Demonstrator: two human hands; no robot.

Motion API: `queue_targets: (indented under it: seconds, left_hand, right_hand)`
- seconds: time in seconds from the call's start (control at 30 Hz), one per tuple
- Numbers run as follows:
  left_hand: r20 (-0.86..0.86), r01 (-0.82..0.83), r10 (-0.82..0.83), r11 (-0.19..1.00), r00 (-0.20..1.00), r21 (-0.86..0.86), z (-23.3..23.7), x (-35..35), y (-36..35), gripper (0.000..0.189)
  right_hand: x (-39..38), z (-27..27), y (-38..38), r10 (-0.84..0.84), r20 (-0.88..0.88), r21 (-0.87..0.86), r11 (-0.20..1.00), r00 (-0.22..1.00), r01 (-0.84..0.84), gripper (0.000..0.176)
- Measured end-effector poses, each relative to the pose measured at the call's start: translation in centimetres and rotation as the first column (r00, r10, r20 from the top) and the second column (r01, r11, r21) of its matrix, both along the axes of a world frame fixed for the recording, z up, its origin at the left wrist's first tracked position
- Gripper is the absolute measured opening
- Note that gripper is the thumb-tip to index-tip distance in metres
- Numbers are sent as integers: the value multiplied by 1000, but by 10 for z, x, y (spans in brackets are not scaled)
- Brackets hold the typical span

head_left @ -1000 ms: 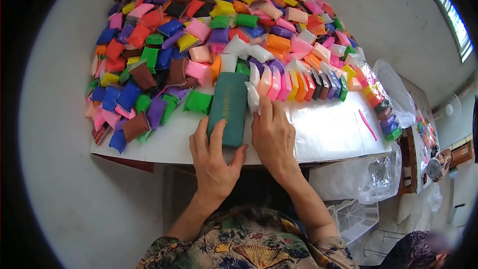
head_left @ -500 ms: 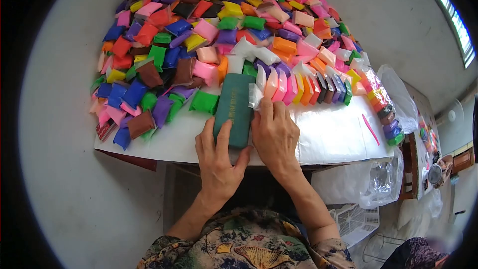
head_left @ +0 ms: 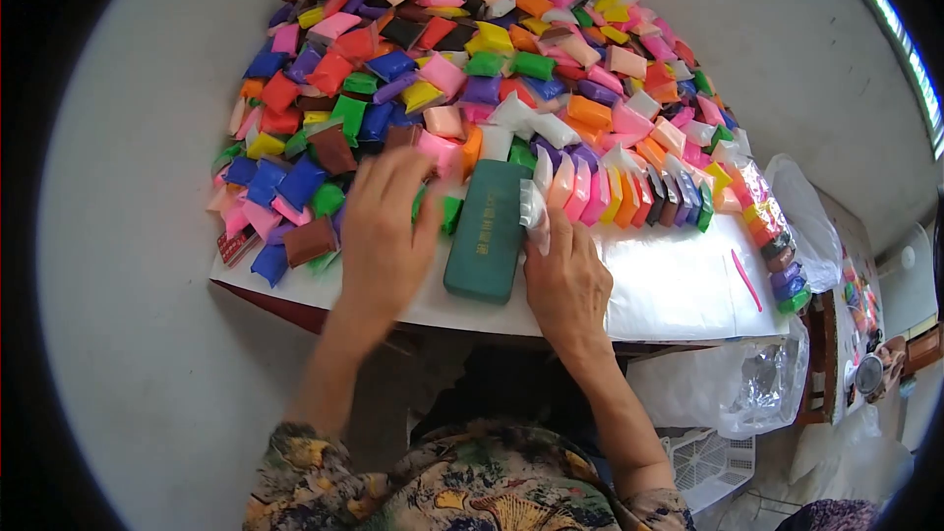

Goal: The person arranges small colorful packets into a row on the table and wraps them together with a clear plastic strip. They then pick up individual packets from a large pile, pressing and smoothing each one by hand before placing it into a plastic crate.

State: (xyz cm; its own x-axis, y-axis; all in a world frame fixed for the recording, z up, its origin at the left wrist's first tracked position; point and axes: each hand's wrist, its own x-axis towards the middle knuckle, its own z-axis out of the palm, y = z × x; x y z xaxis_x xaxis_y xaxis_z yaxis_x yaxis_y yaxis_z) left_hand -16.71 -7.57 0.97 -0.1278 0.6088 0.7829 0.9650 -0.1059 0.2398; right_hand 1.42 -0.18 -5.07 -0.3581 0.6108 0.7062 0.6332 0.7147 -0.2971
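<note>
Two hands flank the dark green case [head_left: 487,231] lying by the white table [head_left: 669,275] edge: my left hand [head_left: 385,226], blurred and spread wide, over the loose packets [head_left: 295,182], my right hand [head_left: 568,280] flat, fingertips [head_left: 553,228] touching the white packet [head_left: 534,205] beside the case.

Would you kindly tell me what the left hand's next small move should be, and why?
Probably lower the left hand and close its fingers on the green packet. The hand hovers open over it, just left of the green case, while the right hand presses the white packet ending the upright row beside the case.
</note>
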Motion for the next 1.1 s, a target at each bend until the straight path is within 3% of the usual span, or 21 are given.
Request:
queue_targets:
  seconds: [0.1, 0.27, 0.37, 0.5, 0.67, 0.77, 0.83, 0.9, 1.0, 1.1]
  left_hand:
    - [-161, -15, 5, 998, 987, -59, 14, -41, 55, 25]
    - [-495, -278, 148, 940, 856, -199, -12, -75, 116, 35]
    - [-492, -367, 235, 911, 838, -190, -20, -71, 128, 37]
    - [-470, -359, 259, 924, 844, -135, -25, -71, 131, 33]
    - [-543, -420, 290, 898, 788, -130, -16, -68, 127, 40]
    - [-478, -454, 356, 885, 803, -105, 4, -49, 106, 43]
    - [-405, -331, 311, 943, 860, 24, 22, -25, 75, 40]
    - [-7, -79, 79, 994, 997, -71, 33, 19, 42, 38]
    - [275, 326, -287, 939, 918, -110, 6, 93, 11, 36]
    - [321, 388, -334, 914, 887, -121, -43, 148, 27, 38]
  right_hand:
    - [10, 1, -5, 26, -33, -110, 994, 999, -29, 52]
    - [39, -6, -15, 18, -117, -135, 990, 993, -34, 48]
    - [58, -12, -19, 47, -161, -162, 984, 986, -74, 43]
    - [72, -21, -22, 133, -192, -125, 979, 972, -159, 39]
    - [75, -24, -23, 176, -212, -101, 974, 961, -201, 39]
    - [79, -22, -25, 169, -241, -88, 977, 956, -195, 41]
    - [85, -15, -30, 154, -286, -84, 979, 946, -185, 42]
    - [93, -10, -33, 141, -329, -48, 985, 934, -166, 43]
    - [107, -3, -35, 96, -363, -2, 995, 927, -104, 42]
    - [125, -3, -34, 4, -342, 22, 1000, 940, 4, 39]
